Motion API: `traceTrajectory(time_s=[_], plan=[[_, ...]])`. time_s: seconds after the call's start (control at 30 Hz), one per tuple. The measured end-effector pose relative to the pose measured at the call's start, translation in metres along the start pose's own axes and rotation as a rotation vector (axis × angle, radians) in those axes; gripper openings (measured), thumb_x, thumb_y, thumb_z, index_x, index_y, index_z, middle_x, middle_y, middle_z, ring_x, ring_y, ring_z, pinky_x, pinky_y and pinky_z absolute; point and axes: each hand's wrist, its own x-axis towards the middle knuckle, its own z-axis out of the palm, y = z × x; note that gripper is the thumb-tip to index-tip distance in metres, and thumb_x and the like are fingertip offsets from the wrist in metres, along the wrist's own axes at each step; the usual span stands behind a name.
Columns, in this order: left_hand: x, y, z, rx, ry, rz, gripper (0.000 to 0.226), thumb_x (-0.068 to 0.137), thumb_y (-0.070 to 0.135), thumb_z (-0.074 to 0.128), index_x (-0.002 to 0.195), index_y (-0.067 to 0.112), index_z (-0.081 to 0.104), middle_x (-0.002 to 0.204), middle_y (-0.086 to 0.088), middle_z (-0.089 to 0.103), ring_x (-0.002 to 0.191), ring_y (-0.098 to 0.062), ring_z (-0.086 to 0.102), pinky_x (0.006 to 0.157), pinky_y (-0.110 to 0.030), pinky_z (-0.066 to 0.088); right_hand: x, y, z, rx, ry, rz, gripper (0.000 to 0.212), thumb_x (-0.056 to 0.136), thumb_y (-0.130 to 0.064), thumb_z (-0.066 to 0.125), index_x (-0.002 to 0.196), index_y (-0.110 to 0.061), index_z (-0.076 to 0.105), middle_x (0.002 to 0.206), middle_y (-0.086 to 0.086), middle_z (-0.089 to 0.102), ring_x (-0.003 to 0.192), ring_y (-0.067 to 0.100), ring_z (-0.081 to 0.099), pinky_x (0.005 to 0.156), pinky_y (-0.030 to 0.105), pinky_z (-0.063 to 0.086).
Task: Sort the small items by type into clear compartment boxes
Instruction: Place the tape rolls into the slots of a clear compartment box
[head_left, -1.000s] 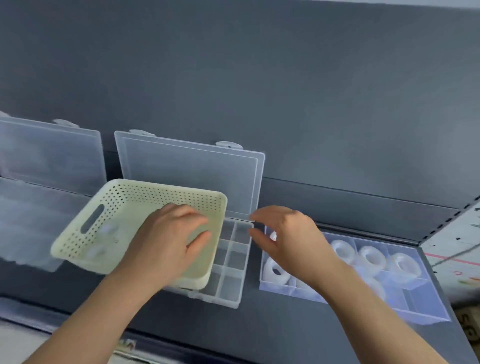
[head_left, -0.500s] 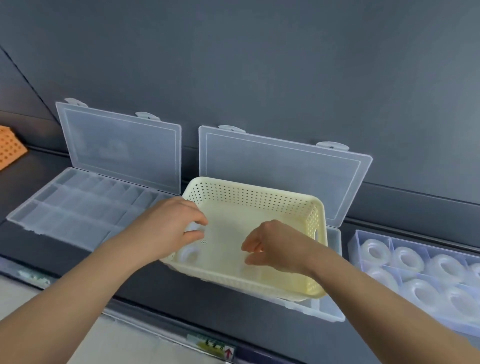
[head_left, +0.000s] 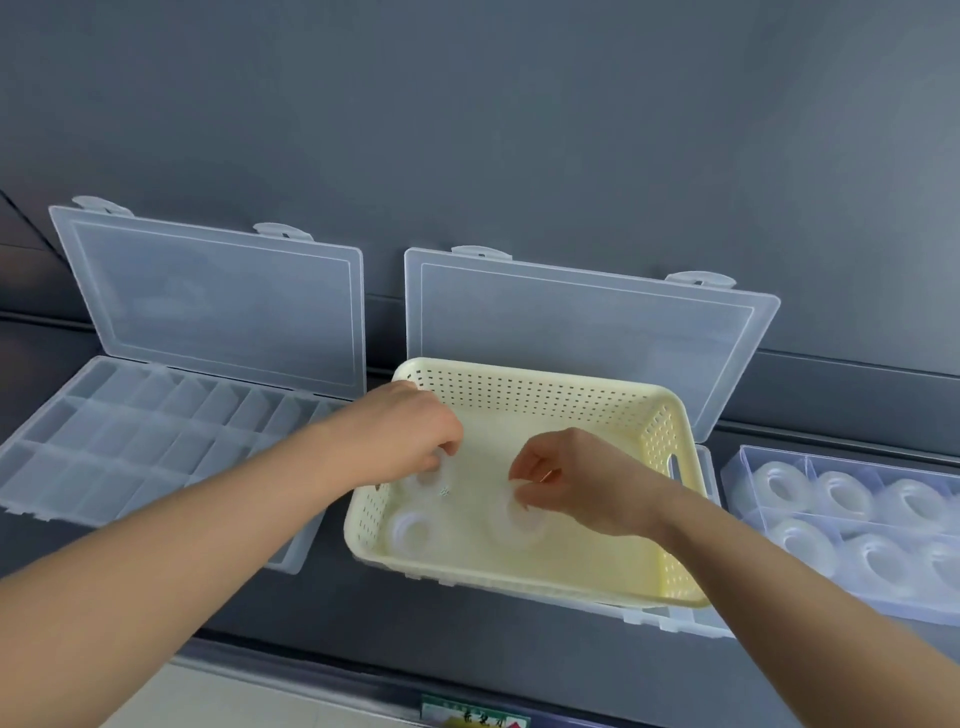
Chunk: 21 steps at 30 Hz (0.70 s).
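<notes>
A pale yellow perforated basket (head_left: 670, 431) rests on top of an open clear compartment box (head_left: 587, 332) whose lid leans on the wall. Three clear tape rolls lie in the basket. My left hand (head_left: 410, 436) pinches the upper-left roll (head_left: 434, 480). My right hand (head_left: 571, 480) pinches the right roll (head_left: 511, 522). A third roll (head_left: 413, 530) lies untouched at the basket's front left. Another open clear compartment box (head_left: 130, 447) stands to the left.
At the right, a clear divided box (head_left: 748, 462) holds several tape rolls (head_left: 784, 486). All boxes sit on a dark grey shelf (head_left: 467, 634) against a grey back wall. A price label (head_left: 472, 717) is stuck on the shelf's front edge.
The basket now rests over the middle box. Both hands have moved down inside it and closed their fingers on tape rolls. The view has shifted so the left box shows.
</notes>
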Motion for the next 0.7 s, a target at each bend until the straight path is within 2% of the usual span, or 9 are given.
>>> traceTrajectory(time_s=[0.07, 0.13, 0.2, 0.27, 0.37, 0.47, 0.53, 0.6, 0.7], plan=[[-0.006, -0.004, -0.006, -0.132, 0.082, -0.035, 0.018, 0.091, 0.029, 0.057, 0.109, 0.028, 0.061, 0.102, 0.011, 0.065, 0.094, -0.012, 0.057, 0.078, -0.028, 0.046, 0.002, -0.003, -0.001, 0.076, -0.033, 0.001, 0.013, 0.084, -0.023, 0.068, 0.096, -0.028, 0.066, 0.097, -0.01, 0.066, 0.086, 0.009, 0.064, 0.08, 0.029, 0.055], [-0.018, -0.007, -0.013, -0.292, 0.163, -0.081, 0.011, 0.091, 0.028, 0.056, 0.102, 0.031, 0.056, 0.09, 0.016, 0.06, 0.077, -0.003, 0.055, 0.067, -0.024, 0.044, 0.005, -0.006, -0.003, 0.129, -0.074, 0.001, 0.018, 0.083, -0.024, 0.069, 0.099, -0.031, 0.068, 0.099, -0.009, 0.064, 0.085, 0.013, 0.065, 0.08, 0.032, 0.054], [-0.034, -0.009, -0.018, -0.493, 0.238, -0.12, 0.014, 0.088, 0.022, 0.059, 0.095, 0.033, 0.053, 0.086, 0.02, 0.059, 0.071, -0.003, 0.056, 0.062, -0.019, 0.042, 0.009, -0.011, -0.003, 0.144, -0.128, -0.015, 0.022, 0.085, -0.025, 0.067, 0.104, -0.034, 0.069, 0.101, -0.007, 0.062, 0.08, 0.014, 0.063, 0.072, 0.024, 0.054], [-0.05, -0.011, -0.02, -0.685, 0.283, -0.147, 0.02, 0.087, 0.018, 0.06, 0.092, 0.036, 0.053, 0.087, 0.018, 0.062, 0.075, -0.003, 0.059, 0.06, -0.016, 0.045, 0.012, -0.018, -0.003, 0.18, -0.194, -0.012, 0.023, 0.089, -0.023, 0.062, 0.108, -0.034, 0.069, 0.102, -0.003, 0.062, 0.074, 0.009, 0.058, 0.062, 0.013, 0.044], [-0.07, -0.013, -0.019, -0.89, 0.292, -0.203, 0.028, 0.092, 0.013, 0.053, 0.097, 0.04, 0.059, 0.094, 0.015, 0.062, 0.078, -0.007, 0.062, 0.059, -0.022, 0.05, 0.02, -0.029, -0.001, 0.237, -0.265, 0.006, 0.023, 0.095, -0.022, 0.051, 0.107, -0.03, 0.069, 0.088, -0.013, 0.066, 0.081, 0.013, 0.058, 0.078, 0.019, 0.045], [-0.08, -0.013, -0.012, -1.115, 0.28, -0.308, 0.04, 0.094, 0.002, 0.042, 0.097, 0.034, 0.066, 0.097, 0.009, 0.061, 0.07, -0.003, 0.061, 0.058, -0.013, 0.048, 0.03, -0.04, 0.002, 0.287, -0.309, 0.021, 0.021, 0.093, -0.02, 0.052, 0.098, -0.024, 0.072, 0.071, -0.021, 0.059, 0.078, 0.01, 0.052, 0.08, 0.019, 0.042], [-0.085, -0.012, -0.008, -1.197, 0.238, -0.365, 0.037, 0.094, 0.007, 0.042, 0.092, 0.034, 0.067, 0.094, 0.007, 0.062, 0.065, -0.007, 0.06, 0.062, -0.018, 0.052, 0.034, -0.048, 0.005, 0.216, -0.348, -0.001, 0.014, 0.087, -0.027, 0.066, 0.099, -0.028, 0.071, 0.086, -0.023, 0.062, 0.085, 0.004, 0.056, 0.084, 0.019, 0.042], [-0.088, -0.012, -0.004, -1.246, 0.198, -0.392, 0.024, 0.093, 0.019, 0.048, 0.091, 0.036, 0.065, 0.092, 0.01, 0.063, 0.066, -0.01, 0.061, 0.072, -0.026, 0.054, 0.039, -0.052, 0.011, 0.096, -0.383, -0.04, 0.032, 0.077, -0.031, 0.078, 0.106, -0.035, 0.068, 0.1, -0.025, 0.056, 0.089, 0.0, 0.052, 0.085, 0.018, 0.039], [-0.088, -0.012, 0.0, -1.29, 0.192, -0.404, 0.021, 0.093, 0.021, 0.05, 0.089, 0.035, 0.065, 0.096, 0.012, 0.064, 0.077, -0.009, 0.063, 0.068, -0.022, 0.054, 0.045, -0.053, 0.024, -0.027, -0.382, -0.113, 0.052, 0.071, -0.03, 0.082, 0.116, -0.044, 0.061, 0.109, -0.021, 0.046, 0.095, 0.002, 0.046, 0.092, 0.022, 0.039]])
